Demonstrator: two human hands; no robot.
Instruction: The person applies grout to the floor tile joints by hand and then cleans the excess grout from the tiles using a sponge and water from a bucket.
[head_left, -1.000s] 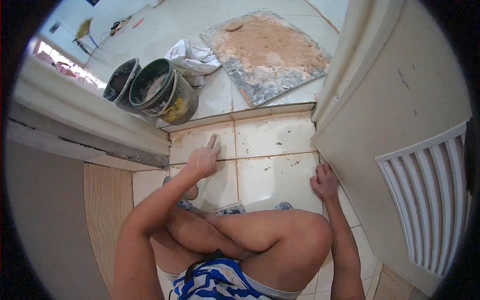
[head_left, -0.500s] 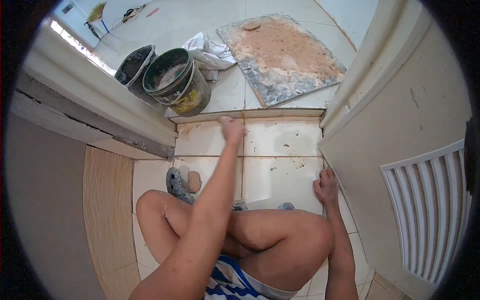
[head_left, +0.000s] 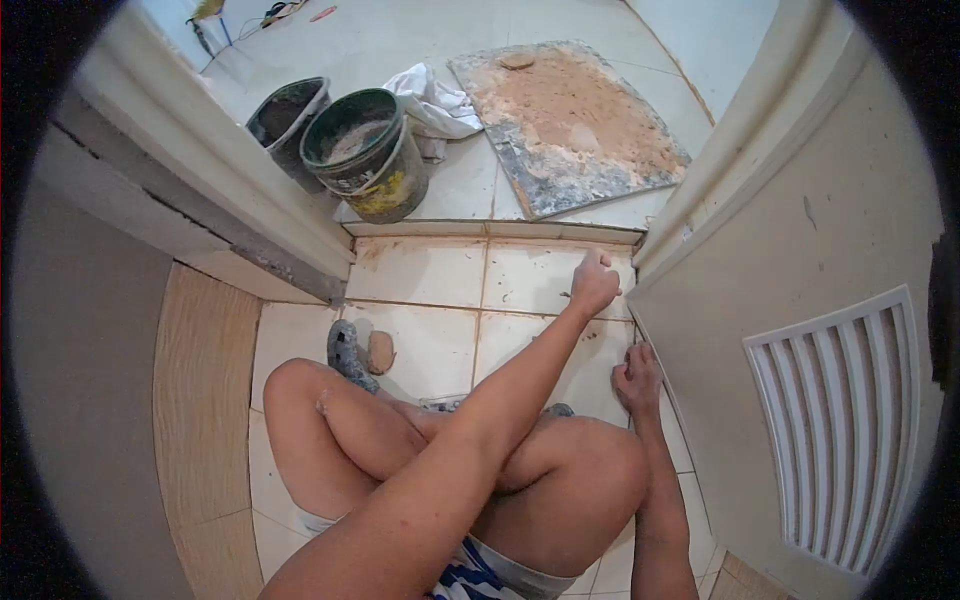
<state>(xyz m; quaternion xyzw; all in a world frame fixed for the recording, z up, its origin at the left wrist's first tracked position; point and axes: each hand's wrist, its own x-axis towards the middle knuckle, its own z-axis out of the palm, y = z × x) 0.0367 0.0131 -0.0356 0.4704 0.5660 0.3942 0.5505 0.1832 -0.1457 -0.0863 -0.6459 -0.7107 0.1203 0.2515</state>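
Note:
My left hand (head_left: 597, 285) is stretched across to the right, over the white floor tiles (head_left: 425, 275) below the step. Its fingers are curled closed, and whatever they may hold is hidden. Small dark crumbs lie on the tiles around it. My right hand (head_left: 638, 380) is low by the bottom of the door, at the tile joint, with its fingers bent in; I cannot make out anything in them. A brownish lump (head_left: 380, 352) sits on a tile at the left, beside a speckled dark shoe (head_left: 342, 348).
On the step (head_left: 450, 190) stand a dark green bucket (head_left: 375, 180) with grey residue and a black bucket (head_left: 285, 115). A white cloth (head_left: 435, 100) lies behind them. A board (head_left: 520, 180) carries reddish powder. The louvred door (head_left: 720, 270) borders the right side; a door frame (head_left: 200, 170) the left.
My left hand has swept right along the tiles, from near the middle joint to close by the door. My right hand stays beside the door. The view has shifted slightly.

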